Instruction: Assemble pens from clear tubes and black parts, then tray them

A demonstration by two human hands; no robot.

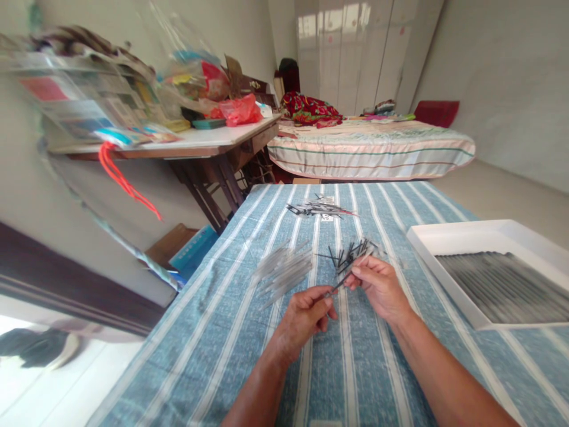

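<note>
My left hand (310, 313) pinches the near end of a thin dark stick (341, 282) between thumb and fingers. The far end of that stick is between the thumb and fingers of my right hand (377, 287), where a pale, clear-looking length sticks out past the fingertips. Just beyond my right hand lies a loose heap of short black sticks (338, 258), partly covered by the fingers. To the left, a spread of thin, translucent grey tubes (284, 274) rests on the cloth, blurred. Further away is another small pile of dark thin pieces (319, 207).
A white open box (472, 232) at the right holds a row of many dark sticks (502, 287). Blue striped cloth (213, 356) covers the table. At the left stands a cluttered side table (208, 145) with a red cord (128, 184) hanging down. Beyond is a bed (373, 151).
</note>
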